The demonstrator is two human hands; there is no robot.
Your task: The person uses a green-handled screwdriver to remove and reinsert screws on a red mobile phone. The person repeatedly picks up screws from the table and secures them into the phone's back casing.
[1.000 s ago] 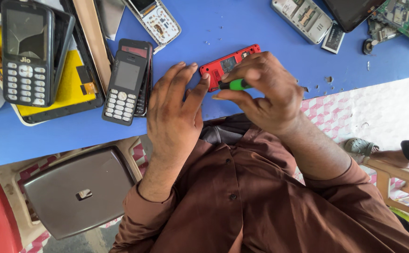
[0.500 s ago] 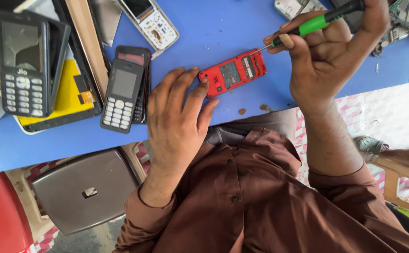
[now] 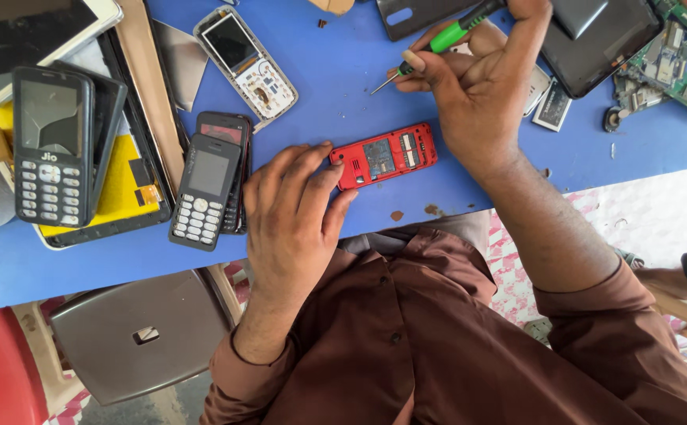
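Right hand (image 3: pixel 485 86) grip pinches green screwdriver (image 3: pixel 438 41); left hand (image 3: pixel 292 205), fingers spread, steadies red phone (image 3: pixel 384 155).

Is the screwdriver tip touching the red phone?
No, the screwdriver is lifted in the right hand, its tip well clear of the red phone.

Brown buttoned shirt (image 3: pixel 438 346), sleeves to the wrists.

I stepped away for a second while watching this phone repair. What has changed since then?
The right hand lifted the green-handled screwdriver off the red phone body and carried it up the blue table. The left hand stays flat, fingertips at the phone's end. The phone and the other handsets have not moved.
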